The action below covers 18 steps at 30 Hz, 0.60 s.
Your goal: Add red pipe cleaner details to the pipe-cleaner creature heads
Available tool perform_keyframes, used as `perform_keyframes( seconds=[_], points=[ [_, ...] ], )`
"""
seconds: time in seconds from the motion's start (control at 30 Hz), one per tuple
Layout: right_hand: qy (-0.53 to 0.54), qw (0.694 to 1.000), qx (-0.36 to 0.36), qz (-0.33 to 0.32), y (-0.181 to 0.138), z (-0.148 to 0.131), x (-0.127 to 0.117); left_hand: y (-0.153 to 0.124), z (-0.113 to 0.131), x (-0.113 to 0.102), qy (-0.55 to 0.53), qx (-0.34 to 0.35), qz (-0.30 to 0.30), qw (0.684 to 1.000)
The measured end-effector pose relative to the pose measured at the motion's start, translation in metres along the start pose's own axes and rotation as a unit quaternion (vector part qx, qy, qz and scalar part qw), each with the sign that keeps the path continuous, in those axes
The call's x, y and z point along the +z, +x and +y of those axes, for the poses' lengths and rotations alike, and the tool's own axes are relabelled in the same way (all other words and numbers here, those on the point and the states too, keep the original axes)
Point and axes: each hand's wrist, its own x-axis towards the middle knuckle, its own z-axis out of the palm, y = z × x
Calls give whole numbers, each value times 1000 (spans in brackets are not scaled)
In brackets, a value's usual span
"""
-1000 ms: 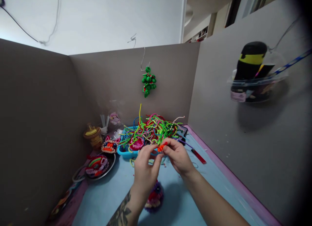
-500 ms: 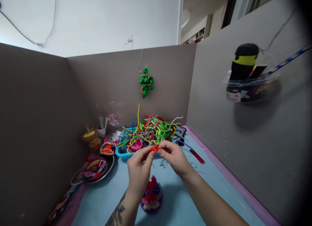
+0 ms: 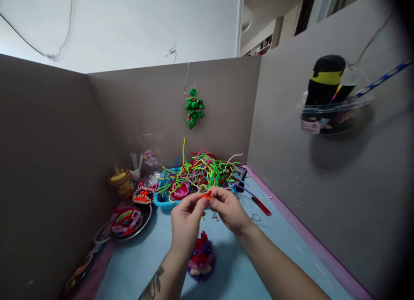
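Orange piece: a short, fuzzy orange pipe-cleaner bit (image 3: pixel 206 196), bent small; it sits between the fingertips of both hands, above the blue mat (image 3: pixel 278 244) and just in front of the blue tray
Left hand: the left hand (image 3: pixel 185 222) pinches the left end of the orange bit, thumb and forefinger closed on it
Right hand: the right hand (image 3: pixel 228 209) pinches the other end, fingers curled; the two hands nearly touch
Blue tray: a shallow blue plastic tray (image 3: pixel 161 200) heaped with a loose tangle of pipe cleaners (image 3: pixel 200 170), green, pink, yellow, red and blue; a pink coiled shape lies in it
Metal dish: a round dish (image 3: pixel 142 222) at the left holds a striped coiled piece (image 3: pixel 126 218)
Clear tub: a clear tub (image 3: pixel 333 114) on the right wall holds a black and yellow object, perhaps a tool; it is blurred
Pompom figure: a plush red, purple and cream figure (image 3: pixel 201 260) lies on the mat below the hands
Hanging figure: a knobbly green figure (image 3: pixel 194 110) hangs by a wire on the grey board
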Motion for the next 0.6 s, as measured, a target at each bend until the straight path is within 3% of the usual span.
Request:
perform_keyframes(
  seconds=[0.13,0.3,0.6],
  points=[
    [-112,989,-90,16,1,-2,-4,2,-1,1,-54,-41,-13,998],
    [-210,968,-137,21,1,-7,-10,4,-6,-4,-22,-60,-51,997],
    [-215,961,-172,20,2,-7,-15,5,-10,-6,51,-55,-97,992]
  ],
)
